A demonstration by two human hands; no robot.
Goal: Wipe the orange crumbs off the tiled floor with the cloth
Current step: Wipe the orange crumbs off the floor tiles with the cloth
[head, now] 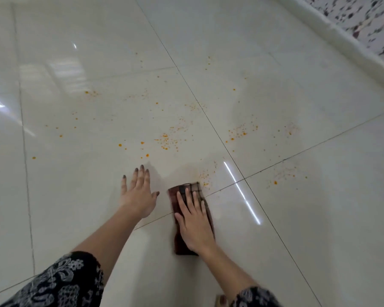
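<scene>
brown cloth (187, 220) under flat right hand (194, 224) | orange crumbs (166, 138) on floor (297, 207)

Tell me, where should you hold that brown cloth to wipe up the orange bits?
Best not to pinch it. The cloth lies folded flat in a long strip on the tiled floor, so press down from above with a flat palm, as the right hand does. Its far end points toward the orange crumbs.

Bright, glare streaks on glossy floor (297, 218)
</scene>
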